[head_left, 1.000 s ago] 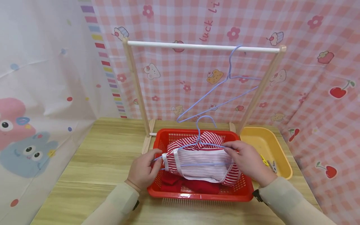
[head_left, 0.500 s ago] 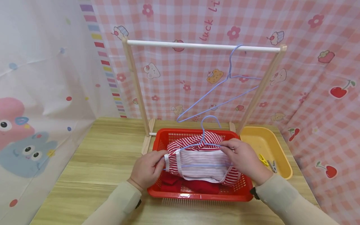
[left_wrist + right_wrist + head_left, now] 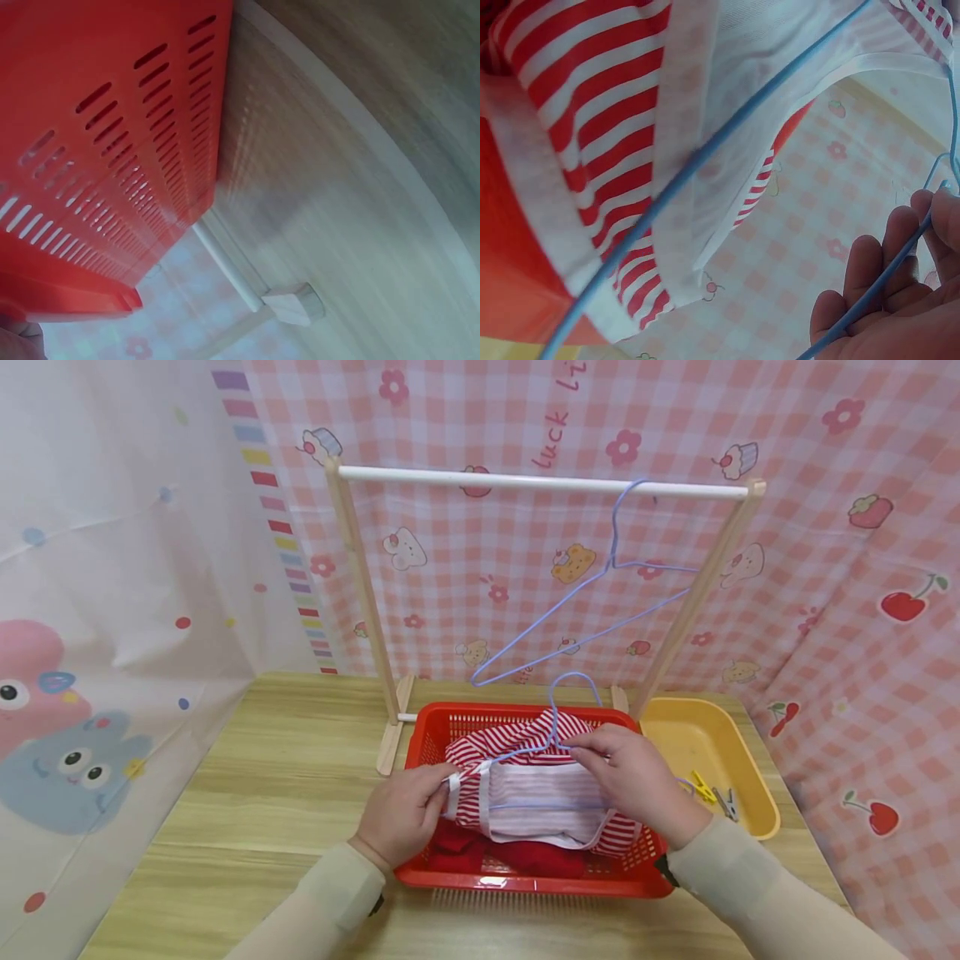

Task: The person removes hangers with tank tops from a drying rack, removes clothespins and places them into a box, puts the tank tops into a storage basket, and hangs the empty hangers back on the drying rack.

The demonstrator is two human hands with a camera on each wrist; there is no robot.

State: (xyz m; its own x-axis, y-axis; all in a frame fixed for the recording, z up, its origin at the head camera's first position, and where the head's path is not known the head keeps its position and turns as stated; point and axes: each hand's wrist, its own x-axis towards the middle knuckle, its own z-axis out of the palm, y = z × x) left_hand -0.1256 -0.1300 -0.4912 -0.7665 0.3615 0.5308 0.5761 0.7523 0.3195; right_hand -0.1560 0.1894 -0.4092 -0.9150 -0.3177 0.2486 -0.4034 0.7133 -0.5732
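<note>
A red-and-white striped garment (image 3: 468, 802) with white trim lies over the red basket (image 3: 536, 883). A blue hanger (image 3: 555, 718) runs through its left side, hook upward. At the garment's left edge, my left hand (image 3: 397, 814) pinches the white-trimmed cloth, and the hanger's left end is hidden there. My right hand (image 3: 637, 781) grips the hanger's right arm just beside the hook. In the right wrist view, the hanger's wire crosses the fingers (image 3: 896, 217), while its lower bar passes in front of the striped cloth (image 3: 607, 97). The left wrist view shows mostly the basket's slotted side (image 3: 142, 135).
Behind the basket stands a wooden rack with a white rail (image 3: 487, 481); another blue hanger (image 3: 540, 618) hangs from it. A yellow tray (image 3: 697, 727) at the right holds clothespins (image 3: 702, 787). Red cloth (image 3: 536, 856) lies beneath the garment in the basket.
The hanger has shifted right, its left end going into the garment's edge. My left hand has moved slightly right with it, and my right hand has come closer to the hook.
</note>
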